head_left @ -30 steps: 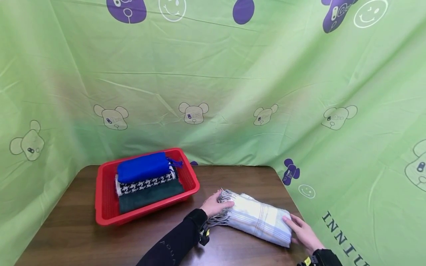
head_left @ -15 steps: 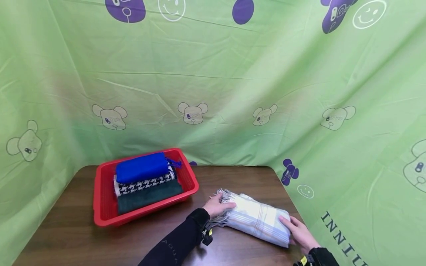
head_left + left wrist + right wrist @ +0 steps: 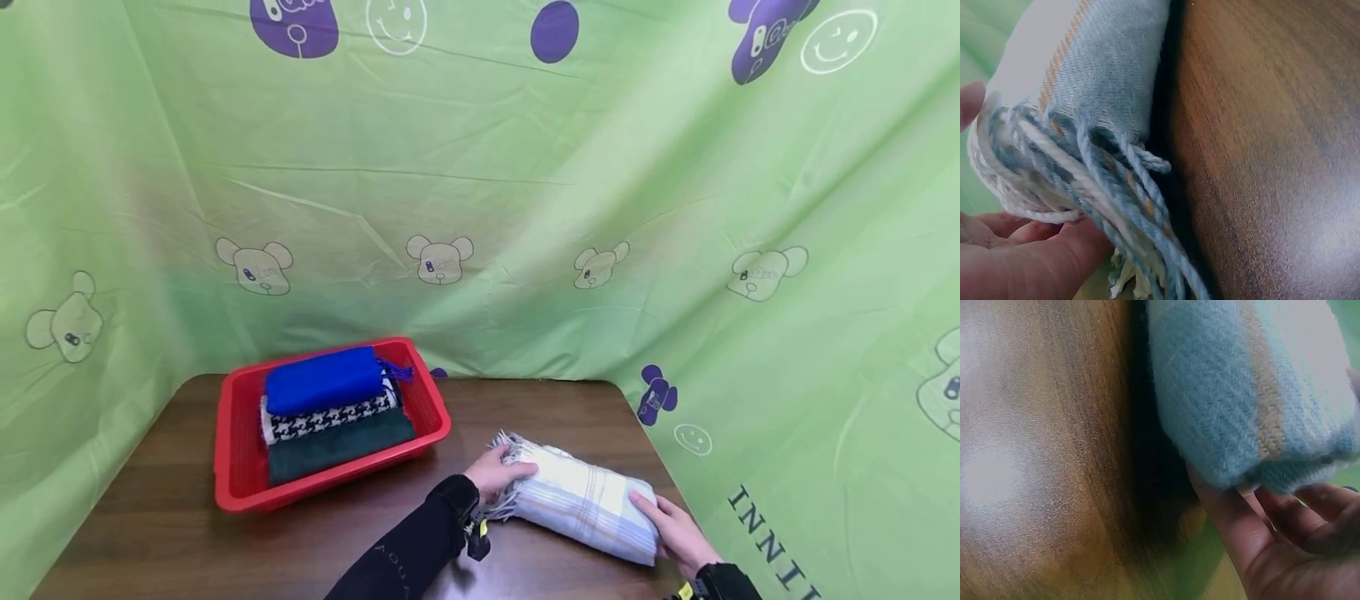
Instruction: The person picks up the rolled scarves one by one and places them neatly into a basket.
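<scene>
A folded, fringed plaid scarf (image 3: 588, 504) in pale blue and white with thin tan stripes lies at the right of the table in the head view. My left hand (image 3: 497, 475) grips its fringed end, thumb on top and fingers underneath. Strands of the fringe (image 3: 1104, 181) hang past those fingers in the left wrist view. At the other end my right hand (image 3: 681, 535) holds the folded edge, its thumb on the upper face. The right wrist view has fingers (image 3: 1235, 528) under the scarf's end, partly hidden by the cloth.
To the left stands a red plastic basket (image 3: 345, 472). Inside lie a folded dark green cloth (image 3: 341, 447), a black-and-white houndstooth cloth (image 3: 330, 419) and a bright blue fringed cloth (image 3: 324, 381). A green printed curtain (image 3: 487, 192) surrounds the wooden table (image 3: 187, 550).
My left hand has slid slightly right over the fringed end, and my right thumb reaches a little further onto the scarf. The scarf stays about where it was; the head view shifts slightly.
</scene>
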Action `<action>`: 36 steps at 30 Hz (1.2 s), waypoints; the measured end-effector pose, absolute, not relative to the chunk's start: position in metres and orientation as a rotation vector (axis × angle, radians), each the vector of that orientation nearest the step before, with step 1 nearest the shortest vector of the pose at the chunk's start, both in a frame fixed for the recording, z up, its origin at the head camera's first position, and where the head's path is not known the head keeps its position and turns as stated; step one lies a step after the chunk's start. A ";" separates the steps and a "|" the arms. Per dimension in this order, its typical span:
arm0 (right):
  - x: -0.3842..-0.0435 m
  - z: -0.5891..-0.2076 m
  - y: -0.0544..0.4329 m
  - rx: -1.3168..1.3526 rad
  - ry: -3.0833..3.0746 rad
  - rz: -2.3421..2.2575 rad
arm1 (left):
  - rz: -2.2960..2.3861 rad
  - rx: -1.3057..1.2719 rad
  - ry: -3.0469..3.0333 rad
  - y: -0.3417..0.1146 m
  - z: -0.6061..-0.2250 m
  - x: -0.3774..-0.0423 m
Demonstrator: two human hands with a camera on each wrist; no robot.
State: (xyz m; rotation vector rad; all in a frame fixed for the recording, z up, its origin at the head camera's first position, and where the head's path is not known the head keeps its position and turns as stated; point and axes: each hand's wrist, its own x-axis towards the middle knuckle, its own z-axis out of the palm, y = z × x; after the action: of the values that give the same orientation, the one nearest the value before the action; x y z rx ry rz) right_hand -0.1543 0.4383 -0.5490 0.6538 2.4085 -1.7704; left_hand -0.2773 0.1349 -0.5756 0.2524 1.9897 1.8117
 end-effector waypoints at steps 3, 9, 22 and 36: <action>-0.154 -0.550 0.438 0.655 2.418 -1.762 | 1.849 0.230 1.919 0.134 -0.576 -0.275; -0.154 -0.552 0.436 0.676 2.392 -1.771 | 1.851 0.198 1.824 0.131 -0.575 -0.272; -0.152 -0.555 0.444 0.574 2.384 -1.700 | 1.886 0.182 1.679 0.133 -0.585 -0.270; -0.158 -0.545 0.446 0.428 2.283 -1.733 | 1.921 0.185 1.633 0.127 -0.580 -0.274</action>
State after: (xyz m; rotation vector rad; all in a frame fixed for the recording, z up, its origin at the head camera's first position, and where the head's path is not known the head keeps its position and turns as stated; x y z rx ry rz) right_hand -0.1585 0.4461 -0.5449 0.4283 2.2826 -1.7328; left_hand -0.2741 0.1274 -0.5804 0.1846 1.6328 1.9215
